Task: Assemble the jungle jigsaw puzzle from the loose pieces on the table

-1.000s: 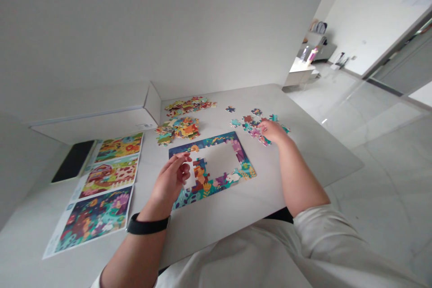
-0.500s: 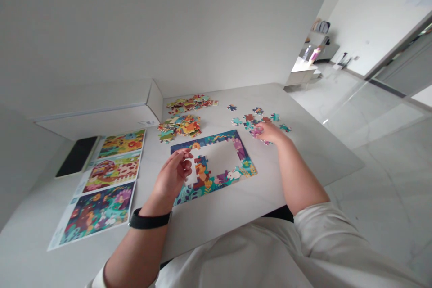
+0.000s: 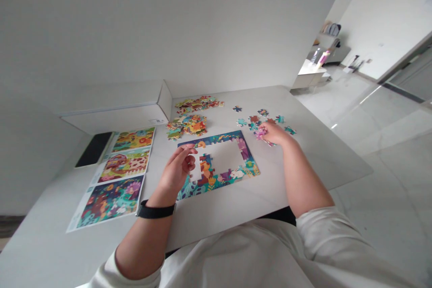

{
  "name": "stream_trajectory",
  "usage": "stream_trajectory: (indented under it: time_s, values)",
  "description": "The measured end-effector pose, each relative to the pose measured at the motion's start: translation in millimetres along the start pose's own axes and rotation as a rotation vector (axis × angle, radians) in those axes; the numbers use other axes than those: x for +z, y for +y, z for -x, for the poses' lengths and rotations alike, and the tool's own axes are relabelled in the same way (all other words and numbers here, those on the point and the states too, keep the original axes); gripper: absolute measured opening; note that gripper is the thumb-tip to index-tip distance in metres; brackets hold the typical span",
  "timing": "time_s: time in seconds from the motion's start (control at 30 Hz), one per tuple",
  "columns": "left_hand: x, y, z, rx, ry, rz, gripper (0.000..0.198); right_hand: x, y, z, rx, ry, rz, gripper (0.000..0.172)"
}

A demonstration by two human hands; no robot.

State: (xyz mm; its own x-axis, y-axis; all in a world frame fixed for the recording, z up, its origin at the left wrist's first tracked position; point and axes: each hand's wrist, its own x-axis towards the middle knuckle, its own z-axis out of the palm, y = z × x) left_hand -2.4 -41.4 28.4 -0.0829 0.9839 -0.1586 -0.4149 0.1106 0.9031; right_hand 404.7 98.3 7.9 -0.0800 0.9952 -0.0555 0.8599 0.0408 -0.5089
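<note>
Pink jigsaw piece, pinched in right hand fingers, left hand grip unclear

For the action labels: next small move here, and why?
Likely move: carry the pink puzzle piece from the right hand to the puzzle board, towards its right side. The board's middle is bare, and the pink-purple pieces on that side suggest a match, though the exact fit can't be seen.
</note>
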Motion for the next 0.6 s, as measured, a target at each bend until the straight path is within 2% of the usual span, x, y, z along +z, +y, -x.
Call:
stream_trajectory:
  time_s: [0.13,0.27,0.37,0.43,0.6]
  values:
    - [-3.2,4,-3,0.090,0.017,-0.007,0.048,-5,-8,3,-0.059,0.008,-0.208,0.035]
    - [4.4,7,-8,0.173,0.052,-0.079,0.043,-2,-39,10,-0.199,0.033,-0.473,0.036]
    - [22.0,10,-14,0.209,0.024,-0.184,0.044,9,-70,18,-0.317,-0.009,-0.676,0.043]
    - [37.2,9,-20,0.185,-0.027,-0.263,0.046,19,-89,25,-0.355,-0.067,-0.779,0.046]
    - [69.4,-13,-38,0.093,-0.122,-0.323,0.054,42,-116,37,-0.349,-0.208,-0.916,0.046]
